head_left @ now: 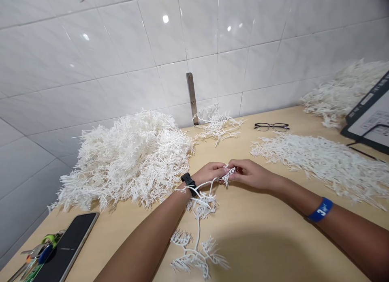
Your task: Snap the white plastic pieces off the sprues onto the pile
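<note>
Near the middle of the table my left hand (212, 173), with a black watch at the wrist, pinches one end of a white branched plastic piece (199, 253). My right hand (247, 174) meets it from the right, its fingers closed on the same piece. The piece trails from the fingers past the watch and down the table toward me, with several tufted ends. Small white tips stick out between the two hands. A large heap of white branched pieces (130, 160) lies to the left, and a small loose clump (219, 124) is behind my hands.
A phone (71, 247) and keys (38, 251) lie at the front left. Glasses (271, 127) rest at the back. White pieces (322, 162) spread over the right side, with another pile (343, 91) behind. A dark-edged box (372, 116) stands at the right; a tiled wall (121, 51) rises behind.
</note>
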Available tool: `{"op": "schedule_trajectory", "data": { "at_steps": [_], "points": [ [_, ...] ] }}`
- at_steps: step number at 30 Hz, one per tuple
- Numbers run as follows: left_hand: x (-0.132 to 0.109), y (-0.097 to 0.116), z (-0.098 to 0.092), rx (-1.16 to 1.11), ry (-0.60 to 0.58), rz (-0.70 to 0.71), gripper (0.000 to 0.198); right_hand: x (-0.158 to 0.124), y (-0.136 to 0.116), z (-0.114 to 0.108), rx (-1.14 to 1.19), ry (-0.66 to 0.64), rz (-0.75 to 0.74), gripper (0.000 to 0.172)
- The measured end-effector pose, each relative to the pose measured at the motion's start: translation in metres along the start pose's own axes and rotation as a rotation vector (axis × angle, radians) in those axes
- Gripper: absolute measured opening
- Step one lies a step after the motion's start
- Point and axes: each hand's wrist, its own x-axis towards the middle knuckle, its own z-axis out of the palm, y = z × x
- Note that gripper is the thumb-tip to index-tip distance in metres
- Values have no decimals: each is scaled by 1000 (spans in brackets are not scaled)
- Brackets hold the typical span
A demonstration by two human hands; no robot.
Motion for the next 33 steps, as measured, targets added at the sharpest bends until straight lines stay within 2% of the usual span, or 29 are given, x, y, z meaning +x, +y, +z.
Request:
{"op": "schedule_trajectory", "data": {
  "at_steps": [5, 9, 13, 19, 21, 25, 26, 27, 29, 31, 33],
  "points": [
    [0, 0, 0, -80, 28, -14, 38, 1, -4, 1, 110, -39, -32, 37],
    [0, -1, -5, -205, 49, -23, 36, 1, 5, 0, 166, -22, 18, 42],
    [0, -2, -11, -273, 83, -7, 37, 0, 13, -1, 263, 15, -1, 44],
    [1, -5, -12, -204, -14, 7, 38, 4, 7, 2, 222, 123, 36, 46],
    [-1, -5, -11, -184, -51, 12, 40, 5, 5, -3, 226, 233, 83, 45],
    [-2, -6, -13, -217, -58, -17, 42, 1, 12, -34, 88, 675, 193, 45],
    [-2, -6, -14, -224, -40, -16, 42, -1, 16, -43, -1, 735, 228, 44],
    [-1, -7, -14, -231, -19, -11, 41, -3, 19, -50, -89, 737, 270, 44],
    [1, -8, -16, -244, 16, 5, 39, -5, 26, -57, -272, 628, 336, 43],
    [2, -8, -17, -255, 45, 16, 39, -5, 31, -53, -429, 501, 358, 37],
    [3, -8, -16, -264, 76, 19, 40, -4, 31, -43, -525, 474, 330, 24]
  ]
}}
